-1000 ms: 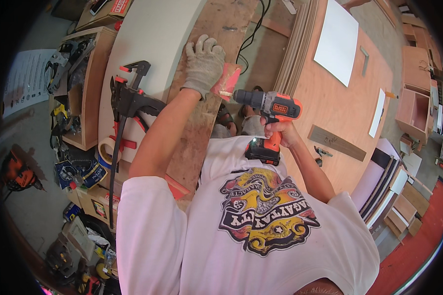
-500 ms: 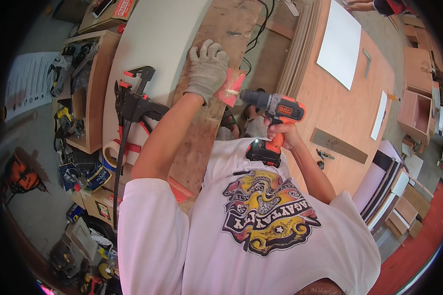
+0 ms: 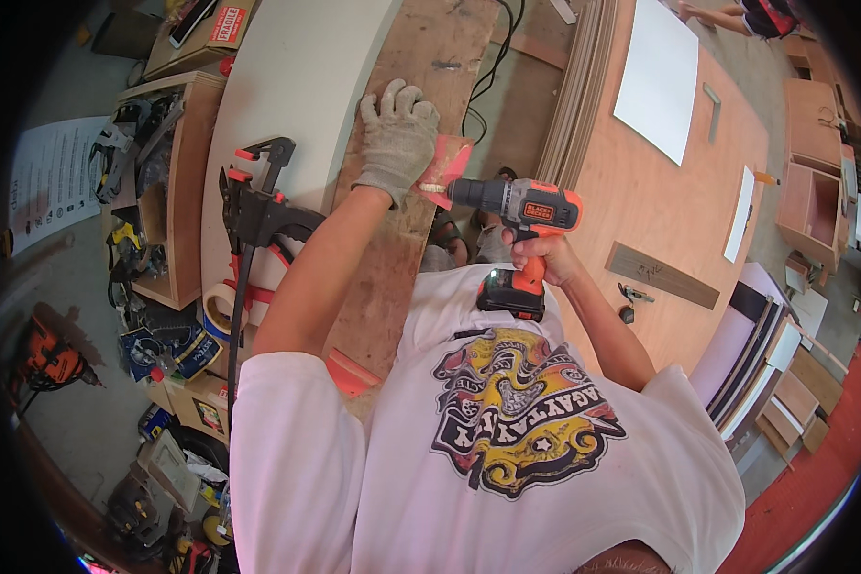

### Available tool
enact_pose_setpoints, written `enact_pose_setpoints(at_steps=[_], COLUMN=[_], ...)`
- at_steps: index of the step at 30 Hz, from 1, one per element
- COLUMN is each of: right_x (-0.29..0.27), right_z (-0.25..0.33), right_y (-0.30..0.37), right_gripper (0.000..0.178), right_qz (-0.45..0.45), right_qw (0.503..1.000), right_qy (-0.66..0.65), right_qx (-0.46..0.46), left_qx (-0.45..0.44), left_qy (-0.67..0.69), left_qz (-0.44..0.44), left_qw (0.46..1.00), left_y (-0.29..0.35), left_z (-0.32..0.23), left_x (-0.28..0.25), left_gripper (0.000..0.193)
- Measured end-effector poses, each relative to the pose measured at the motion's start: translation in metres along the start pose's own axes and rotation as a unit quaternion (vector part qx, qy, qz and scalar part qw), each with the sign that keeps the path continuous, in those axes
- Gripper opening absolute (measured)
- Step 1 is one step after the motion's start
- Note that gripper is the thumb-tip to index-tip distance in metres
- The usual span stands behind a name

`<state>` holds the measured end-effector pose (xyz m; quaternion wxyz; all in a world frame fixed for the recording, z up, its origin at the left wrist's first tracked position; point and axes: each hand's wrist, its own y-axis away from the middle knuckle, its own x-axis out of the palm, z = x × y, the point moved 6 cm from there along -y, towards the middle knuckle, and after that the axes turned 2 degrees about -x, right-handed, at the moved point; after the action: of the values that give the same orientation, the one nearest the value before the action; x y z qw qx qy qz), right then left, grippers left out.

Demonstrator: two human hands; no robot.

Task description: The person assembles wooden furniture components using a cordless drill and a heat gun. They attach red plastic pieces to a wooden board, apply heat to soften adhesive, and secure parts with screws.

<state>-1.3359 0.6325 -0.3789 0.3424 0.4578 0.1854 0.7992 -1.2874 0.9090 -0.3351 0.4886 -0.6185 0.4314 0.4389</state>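
Observation:
My left hand, in a grey knit glove, lies on a worn wooden plank with its fingers spread and slightly bent. Beside its thumb side, a small pink-red piece juts past the plank's right edge; whether the thumb grips it is hidden. My bare right hand is wrapped round the handle of an orange and black cordless drill. The drill points left. A short pale spiral bit shows between its chuck and the pink-red piece, its tip seemingly against that piece.
Left of the plank stands a black and red bar clamp, beside a roll of tape and a wooden tool box. A wood-faced panel with white sheets spreads to the right. Black cables hang beyond the plank. Another person's arm shows far right.
The drill has shifted left, toward the pink-red piece, and less of the bit shows. My left hand keeps its place on the plank; the view has shifted slightly.

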Motion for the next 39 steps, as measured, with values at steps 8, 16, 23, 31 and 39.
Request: enact_pose_setpoints(at_steps=[8, 16, 23, 31, 39], right_x=[-0.003, -0.015, -0.011, -0.009, -0.020], right_z=[0.008, 0.019, 0.025, 0.026, 0.029], right_y=[0.005, 0.006, 0.000, -0.015, -0.011], right_gripper=[0.041, 0.042, 0.041, 0.040, 0.041], right_qz=[-0.029, -0.041, -0.036, -0.030, -0.038], right_qw=[0.997, 0.996, 0.995, 0.997, 0.994], right_qy=[-0.057, -0.051, -0.059, -0.069, -0.088], right_qx=[-0.047, -0.061, -0.072, -0.035, -0.060], left_qx=[-0.004, -0.002, 0.001, 0.001, 0.012], left_qy=[0.014, 0.036, 0.015, 0.024, 0.028], left_qz=[-0.015, -0.005, -0.019, -0.020, -0.016], left_qw=[1.000, 0.999, 1.000, 1.000, 0.999], left_y=[0.001, 0.001, -0.002, -0.002, -0.003], left_z=[0.002, 0.001, -0.001, -0.002, -0.001], left_x=[0.003, 0.002, 0.003, 0.000, 0.000], left_gripper=[0.016, 0.018, 0.016, 0.014, 0.013])
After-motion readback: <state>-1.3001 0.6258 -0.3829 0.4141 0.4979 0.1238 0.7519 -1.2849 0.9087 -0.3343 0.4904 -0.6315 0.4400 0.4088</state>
